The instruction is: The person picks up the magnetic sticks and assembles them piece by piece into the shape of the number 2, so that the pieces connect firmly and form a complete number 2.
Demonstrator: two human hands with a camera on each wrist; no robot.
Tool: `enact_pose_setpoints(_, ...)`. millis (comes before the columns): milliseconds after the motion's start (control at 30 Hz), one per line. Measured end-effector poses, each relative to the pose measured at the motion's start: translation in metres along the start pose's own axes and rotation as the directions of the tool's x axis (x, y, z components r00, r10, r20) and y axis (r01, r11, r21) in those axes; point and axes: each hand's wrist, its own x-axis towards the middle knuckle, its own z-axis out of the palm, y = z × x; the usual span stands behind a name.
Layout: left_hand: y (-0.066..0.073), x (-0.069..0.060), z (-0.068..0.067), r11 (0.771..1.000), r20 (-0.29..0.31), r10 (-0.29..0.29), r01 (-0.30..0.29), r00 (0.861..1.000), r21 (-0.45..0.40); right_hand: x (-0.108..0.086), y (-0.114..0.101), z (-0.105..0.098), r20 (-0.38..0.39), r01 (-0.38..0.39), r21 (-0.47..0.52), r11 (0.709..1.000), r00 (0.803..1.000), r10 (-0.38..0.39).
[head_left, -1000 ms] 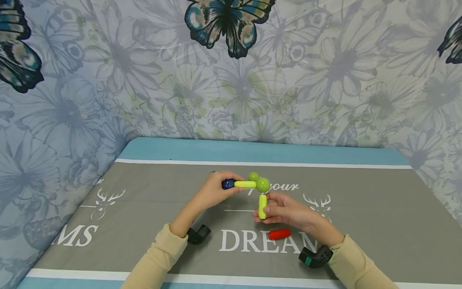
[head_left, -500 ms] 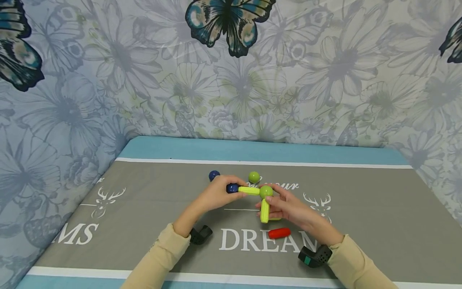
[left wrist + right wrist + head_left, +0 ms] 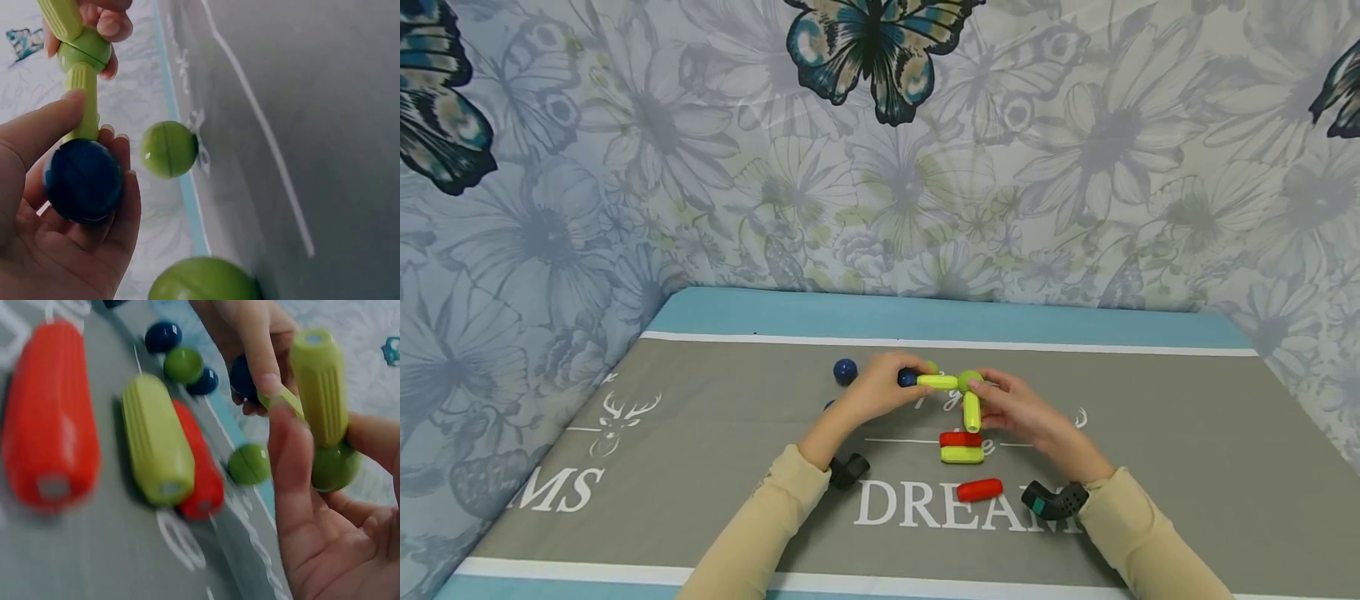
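My left hand [image 3: 880,387] grips a yellow-green rod [image 3: 938,382] by the end that carries a dark blue ball [image 3: 84,181]. The rod's other end joins a green ball [image 3: 968,379], which my right hand [image 3: 1018,408] holds between its fingers. From that green ball a second yellow-green rod [image 3: 320,387] sticks out; in the head view it points toward the person. Both hands keep this joined piece above the mat. In the right wrist view, the left thumb lies along the first rod, while the right fingers surround the green ball.
Below the hands, a red rod [image 3: 961,439] lies against a yellow-green rod [image 3: 962,455]. Another red rod [image 3: 980,490] lies nearer the person. Loose blue balls [image 3: 846,372] and green balls [image 3: 169,150] rest around the left hand on the grey mat [image 3: 700,467].
Both hands have moved right with the joined piece, and the right hand has shifted up onto its green ball. The red and yellow-green rods below have come into view.
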Motion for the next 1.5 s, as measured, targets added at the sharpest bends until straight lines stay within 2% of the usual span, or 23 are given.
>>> enact_pose_setpoints(100,-0.002,0.004,0.004,0.999,0.027,0.006,-0.008,1.000,0.045,0.003,0.004,-0.005,-0.011,0.008,-0.066,0.998,1.000,-0.009)
enact_pose_setpoints(233,-0.005,0.006,0.009,0.994,0.051,-0.002,-0.004,0.999,0.106,0.006,0.010,-0.009,-0.010,0.007,-0.102,0.995,1.000,-0.008)
enact_pose_setpoints(433,-0.004,0.008,0.010,0.995,0.077,-0.036,0.029,0.996,0.099,0.007,0.015,-0.012,-0.013,-0.012,-0.114,0.993,1.000,0.011)
enact_pose_setpoints(567,-0.003,0.013,0.007,0.991,0.025,-0.045,0.042,0.999,0.127,0.007,0.017,-0.013,-0.027,-0.021,-0.111,0.994,0.999,0.018)
enact_pose_setpoints(700,0.000,0.022,0.000,0.971,-0.039,-0.098,0.104,0.994,0.216,0.007,0.017,-0.014,-0.049,-0.039,-0.117,0.992,0.998,0.034)
enact_pose_setpoints(767,0.001,0.027,-0.002,0.954,-0.013,-0.139,0.138,0.990,0.268,0.007,0.017,-0.013,-0.050,-0.039,-0.127,0.991,0.998,0.033)
enact_pose_setpoints(867,0.000,0.034,-0.002,0.931,0.090,-0.201,0.161,0.976,0.328,0.009,0.017,-0.012,-0.049,-0.037,-0.133,0.990,0.998,0.031)
enact_pose_setpoints(967,-0.002,0.038,0.000,0.924,0.176,-0.245,0.174,0.953,0.341,0.009,0.017,-0.010,-0.042,-0.038,-0.142,0.989,0.999,0.032)
enact_pose_setpoints(1067,-0.005,0.040,0.003,0.927,0.191,-0.249,0.176,0.950,0.331,0.010,0.018,-0.009,-0.045,-0.042,-0.147,0.988,0.998,0.036)
enact_pose_setpoints(1133,-0.006,0.039,0.003,0.932,0.163,-0.242,0.182,0.957,0.314,0.011,0.018,-0.009,-0.047,-0.044,-0.150,0.988,0.998,0.037)
enact_pose_setpoints(1233,-0.003,0.033,0.001,0.952,0.089,-0.200,0.172,0.976,0.252,0.011,0.018,-0.009,-0.050,-0.047,-0.147,0.988,0.998,0.040)
enact_pose_setpoints(1300,0.003,0.025,-0.001,0.976,0.043,-0.158,0.149,0.986,0.161,0.011,0.018,-0.009,-0.047,-0.048,-0.149,0.988,0.998,0.041)
enact_pose_setpoints(1367,0.009,0.014,-0.003,0.994,0.024,-0.105,0.104,0.994,0.035,0.010,0.018,-0.009,-0.050,-0.048,-0.151,0.987,0.998,0.040)
enact_pose_setpoints(1433,0.017,0.000,-0.002,0.989,0.042,-0.080,0.085,0.996,-0.125,0.010,0.018,-0.009,-0.057,-0.047,-0.150,0.988,0.998,0.039)
enact_pose_setpoints(1500,0.024,-0.015,0.001,0.963,0.077,-0.082,0.099,0.994,-0.251,0.009,0.018,-0.010,-0.066,-0.041,-0.153,0.987,0.997,0.031)
